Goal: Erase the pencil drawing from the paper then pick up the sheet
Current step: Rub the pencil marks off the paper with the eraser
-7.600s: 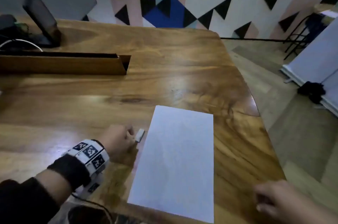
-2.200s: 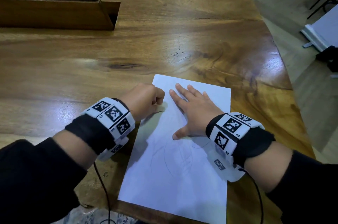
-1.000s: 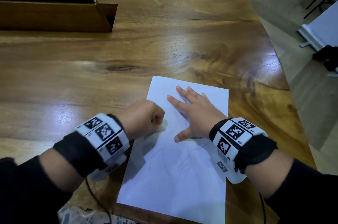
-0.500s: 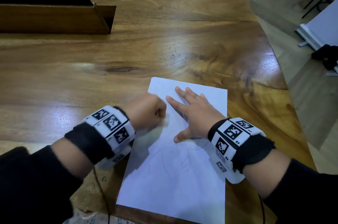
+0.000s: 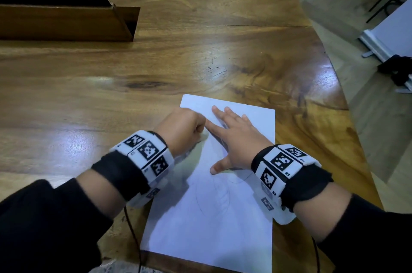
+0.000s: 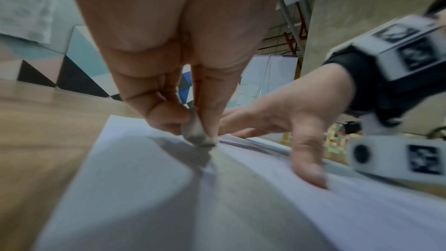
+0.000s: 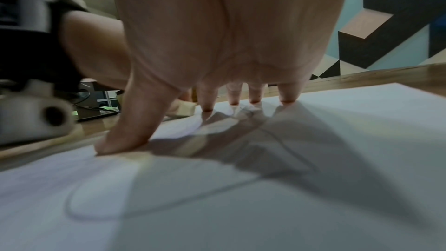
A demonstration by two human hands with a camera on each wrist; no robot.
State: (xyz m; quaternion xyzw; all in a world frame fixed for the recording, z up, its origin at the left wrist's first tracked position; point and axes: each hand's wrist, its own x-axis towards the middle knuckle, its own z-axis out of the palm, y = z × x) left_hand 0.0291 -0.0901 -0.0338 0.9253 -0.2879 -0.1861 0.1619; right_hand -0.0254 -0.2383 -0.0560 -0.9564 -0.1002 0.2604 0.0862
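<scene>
Pinched between thumb and fingertips of the left hand, a small grey-smudged eraser bears tip-down on the paper, just beside the index finger of the right hand. Right hand: fingers straight and spread, thumb out to the side, all pressing the sheet flat. Paper: white, lying on the wooden table near its right edge, its near end reaching the table's front edge; the left half of the sheet looks bowed upward in the left wrist view, though the wide lens may exaggerate that. Pencil drawing: faint curved lines on the near half of the sheet, well short of erased to my eye. Risks, as judged: a hard stroke toward the unpinned near end could buckle or crease the sheet, since only the far half is held down; the dirty eraser tip could smear graphite rather than lift it; the eraser could nudge the holding fingers, being so close. Hard to make out: in the head view the eraser is hidden inside the left fist; what the drawing shows cannot be read; lines under the right palm are covered; both wrist views are blurred. Further off: a long wooden box at the far left of the table.
</scene>
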